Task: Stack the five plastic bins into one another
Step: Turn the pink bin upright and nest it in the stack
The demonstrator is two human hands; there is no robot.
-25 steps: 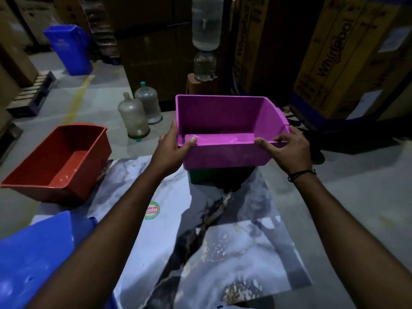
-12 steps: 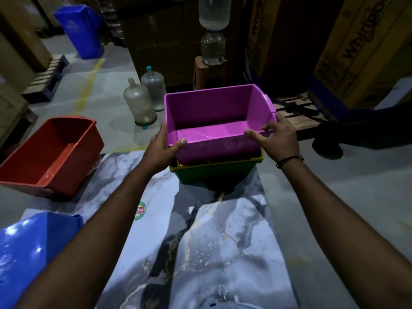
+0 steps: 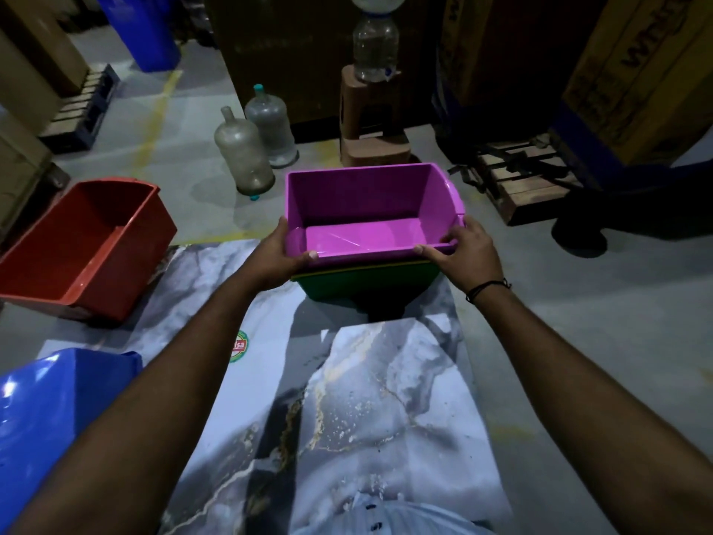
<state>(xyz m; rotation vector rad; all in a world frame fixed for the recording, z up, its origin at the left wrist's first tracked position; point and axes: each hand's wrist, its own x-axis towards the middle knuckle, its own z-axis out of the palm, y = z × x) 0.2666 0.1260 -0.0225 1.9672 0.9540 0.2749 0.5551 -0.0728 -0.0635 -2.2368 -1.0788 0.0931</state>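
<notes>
Seating the purple bin into the green stack

The purple bin (image 3: 370, 214) is gripped at its near rim by both hands, the left hand (image 3: 276, 254) at the near-left corner and the right hand (image 3: 461, 251) at the near-right corner, thumbs laid over the lip. It is lowered most of the way into the green bin (image 3: 366, 281), which stands at the far end of the marble-patterned surface (image 3: 386, 418). A thin yellow edge (image 3: 359, 267) is seen between the two; whether this is a third bin already nested cannot be told for certain.

The nesting step is judged nearly done. What remains is thought to be a level press until the rims meet, then a release. After that, the red bin (image 3: 85, 241), resting at the left edge of the surface, and the blue bin (image 3: 58, 411), at the near left, are still to be fetched, so the task is judged roughly half complete.

Little writing can be read. Part of a large word, seemingly "Whirl", is printed on the cardboard carton (image 3: 636, 71) at the upper right. A round sticker (image 3: 239, 345) on the surface carries the letters "isa", the rest being hidden by the left forearm.
</notes>
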